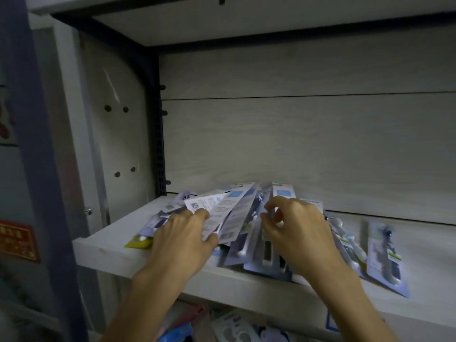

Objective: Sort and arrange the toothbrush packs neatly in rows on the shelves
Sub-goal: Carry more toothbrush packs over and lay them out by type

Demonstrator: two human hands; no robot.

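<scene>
Many packs lie fanned lengthwise front-to-back on a pale shelf in a dim cabinet, left hand pinching one, right hand curled over others, its hold unclear.

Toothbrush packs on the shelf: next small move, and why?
Probably lift the barcode-side pack that the left hand pinches off the heap and lay it flat on the bare shelf at left. The packs overlap askew; the right hand hovers curled over them.

Red sticker on left wall.
</scene>
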